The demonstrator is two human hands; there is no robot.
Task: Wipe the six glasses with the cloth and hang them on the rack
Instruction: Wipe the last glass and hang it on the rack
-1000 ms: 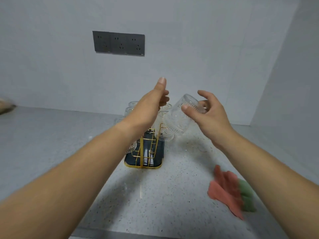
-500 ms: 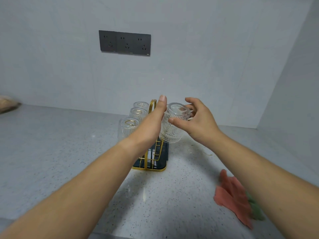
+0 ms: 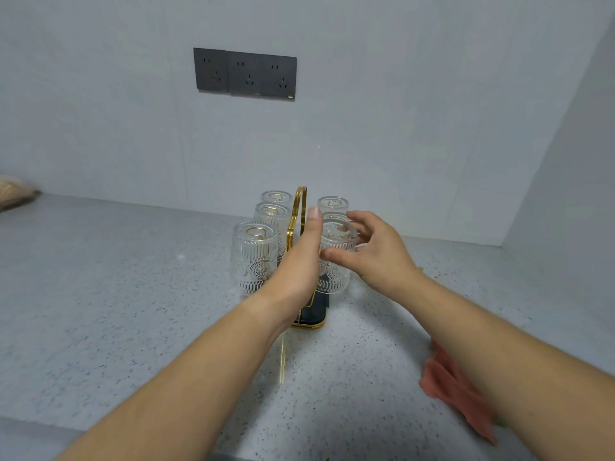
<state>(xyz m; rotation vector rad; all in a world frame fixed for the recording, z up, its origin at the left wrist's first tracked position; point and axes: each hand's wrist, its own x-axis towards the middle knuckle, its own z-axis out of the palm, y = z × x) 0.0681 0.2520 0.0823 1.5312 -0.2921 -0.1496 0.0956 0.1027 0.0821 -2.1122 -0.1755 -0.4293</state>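
Observation:
A gold wire rack [image 3: 297,207] on a dark base stands on the counter. Three clear patterned glasses hang upside down on its left side, the nearest glass [image 3: 254,257] in front. On the right side hang a far glass [image 3: 332,202] and another just behind the front one. My right hand [image 3: 379,257] grips the front right glass [image 3: 334,271], upside down over the rack, thumb on its near side. My left hand [image 3: 299,261] lies flat against that glass's left side, thumb straight up. The pink cloth [image 3: 456,387] lies on the counter under my right forearm.
The speckled grey counter [image 3: 133,294] runs to a wall with a dark socket panel [image 3: 244,74]. A side wall closes the right. A brownish object [image 3: 13,194] lies at the far left edge.
My right hand turned the glass upside down and lowered it onto the rack's front right spot. My left hand came down with it and now lies against the glass.

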